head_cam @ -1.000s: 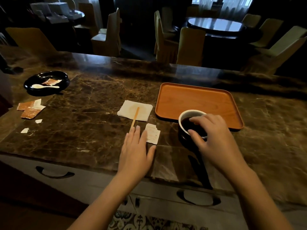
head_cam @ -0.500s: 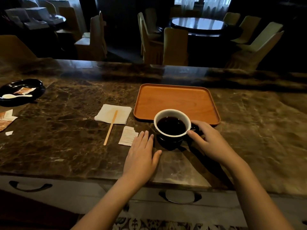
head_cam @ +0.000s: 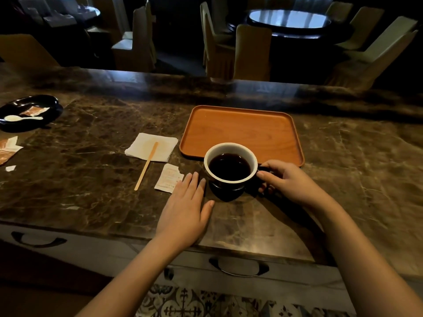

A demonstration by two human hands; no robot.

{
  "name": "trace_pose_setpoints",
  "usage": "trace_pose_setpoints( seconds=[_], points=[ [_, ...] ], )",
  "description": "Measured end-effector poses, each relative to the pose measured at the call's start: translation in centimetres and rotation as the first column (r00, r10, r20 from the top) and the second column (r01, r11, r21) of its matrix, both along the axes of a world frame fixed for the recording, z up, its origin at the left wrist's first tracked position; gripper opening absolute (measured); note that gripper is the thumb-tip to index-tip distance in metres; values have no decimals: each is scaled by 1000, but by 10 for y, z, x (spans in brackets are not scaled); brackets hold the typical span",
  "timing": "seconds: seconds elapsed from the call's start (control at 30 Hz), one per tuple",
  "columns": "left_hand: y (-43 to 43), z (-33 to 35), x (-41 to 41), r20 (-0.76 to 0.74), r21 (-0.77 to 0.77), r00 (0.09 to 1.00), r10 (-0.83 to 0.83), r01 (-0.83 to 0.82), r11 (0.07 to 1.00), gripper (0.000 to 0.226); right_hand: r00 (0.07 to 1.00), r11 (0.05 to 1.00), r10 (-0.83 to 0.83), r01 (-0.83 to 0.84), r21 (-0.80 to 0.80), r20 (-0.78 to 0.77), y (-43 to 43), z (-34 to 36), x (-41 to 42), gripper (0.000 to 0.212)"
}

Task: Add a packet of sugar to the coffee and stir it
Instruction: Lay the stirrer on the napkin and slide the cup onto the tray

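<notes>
Since the earlier pictures the right hand [head_cam: 290, 181] has drawn the coffee cup [head_cam: 230, 165] off toward the near edge of the tray and turned it, so its fingers now close on the handle rather than over the rim; the left hand [head_cam: 185, 207] has stayed flat and open on the marble counter [head_cam: 80, 179], holding nothing, its fingertips just left of the cup. Just beyond those fingertips lies the sugar packet [head_cam: 169, 178], one corner torn; whether any sugar is left in it I cannot tell in this dim light. Farther left of that hand the wooden stirrer [head_cam: 146, 167] rests with its far end on a stained napkin [head_cam: 152, 146]; behind the cup sits the orange tray [head_cam: 242, 131], bare.

The cup is nearly full; a jerk at the handle, or the left hand bumping its side when reaching for the stirrer, could slop coffee onto the counter; brisk stirring at this level risks the same.
</notes>
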State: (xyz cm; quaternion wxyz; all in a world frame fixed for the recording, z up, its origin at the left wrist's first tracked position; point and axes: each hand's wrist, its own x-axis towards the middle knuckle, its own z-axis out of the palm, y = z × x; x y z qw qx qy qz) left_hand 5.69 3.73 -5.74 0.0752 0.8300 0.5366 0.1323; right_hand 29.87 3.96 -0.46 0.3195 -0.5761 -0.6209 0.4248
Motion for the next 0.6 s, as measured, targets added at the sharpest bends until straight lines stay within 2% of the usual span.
trace_pose_setpoints(
  seconds=[0.13,0.6],
  points=[
    [0,1,0,6,8,1000,1,-1,1000,73,999,998,42,-42,39,15,5,1,3,14],
    [0,-2,-3,71,-6,997,4,-4,1000,73,992,981,-67,86,176,-107,20,9,23,17]
  ],
)
